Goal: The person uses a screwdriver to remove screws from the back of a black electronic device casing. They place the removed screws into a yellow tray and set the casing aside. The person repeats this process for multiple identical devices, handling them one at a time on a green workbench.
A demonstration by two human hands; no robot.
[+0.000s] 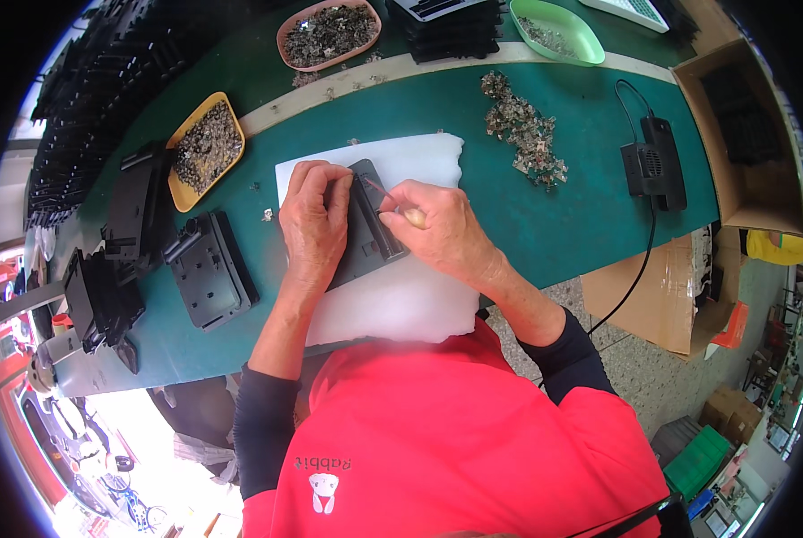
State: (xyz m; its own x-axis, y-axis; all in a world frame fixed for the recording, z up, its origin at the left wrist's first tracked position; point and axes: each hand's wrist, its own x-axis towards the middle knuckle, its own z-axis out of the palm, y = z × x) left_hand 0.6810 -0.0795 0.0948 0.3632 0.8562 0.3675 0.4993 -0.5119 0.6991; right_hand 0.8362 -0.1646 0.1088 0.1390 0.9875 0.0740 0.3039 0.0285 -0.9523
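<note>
A: What are the hands doing?
B: Left hand lies flat, fingers spread, pressing the black plastic part onto the white foam sheet. Right hand pinches a thin wooden-handled tool against it.
A: Boxes?
B: An open brown cardboard box sits far right.

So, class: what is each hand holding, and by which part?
Right hand holds a thin tool by its handle end. Left hand presses on the black plastic part's left edge.
</note>
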